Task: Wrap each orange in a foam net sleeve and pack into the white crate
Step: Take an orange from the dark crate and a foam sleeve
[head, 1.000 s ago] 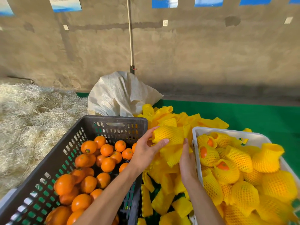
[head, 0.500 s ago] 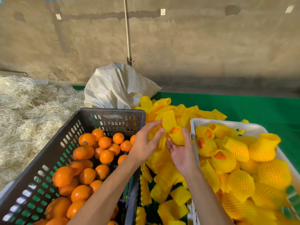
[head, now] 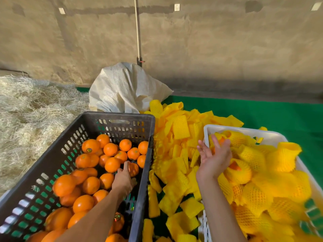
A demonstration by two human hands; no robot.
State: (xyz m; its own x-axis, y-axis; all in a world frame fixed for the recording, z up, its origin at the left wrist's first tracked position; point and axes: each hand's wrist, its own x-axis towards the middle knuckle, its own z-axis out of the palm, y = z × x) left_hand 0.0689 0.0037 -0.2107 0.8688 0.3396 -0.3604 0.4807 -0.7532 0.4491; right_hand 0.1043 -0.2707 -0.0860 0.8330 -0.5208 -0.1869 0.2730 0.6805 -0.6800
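L forearm runs up into the dark crate (head: pixel 141 172), near R corner. L hand (head: pixel 123 179) down among the loose oranges (head: pixel 90 185), fingers curled over one orange (head: pixel 133 169) by the crate's R wall; looks like a grasp, though the far side of the fruit is hidden, so full closure not confirmed. Dark crate approx half full of bare fruit, one w/ a sticker at far L.

R hand (head: pixel 214 158) raised palm-up over the near-L corner of the white crate (head: pixel 244 131), fingers spread wide and straight, holding nothing. A sleeved orange (head: pixel 217 137) sits just beyond the fingertips, touching or nearly so; cannot tell which.

White crate packed w/ oranges in yellow foam net, some orange skin showing through open ends. R edge of view blurred.

Btwn the two crates: pile of empty foam net sleeves (head: pixel 176 165) on green mat (head: pixel 279 116).

Farther back: white woven sack (head: pixel 125 89) behind dark crate, straw heap (head: pixel 31 119) to L, pole (head: pixel 138 32) against the concrete wall (head: pixel 227 49).
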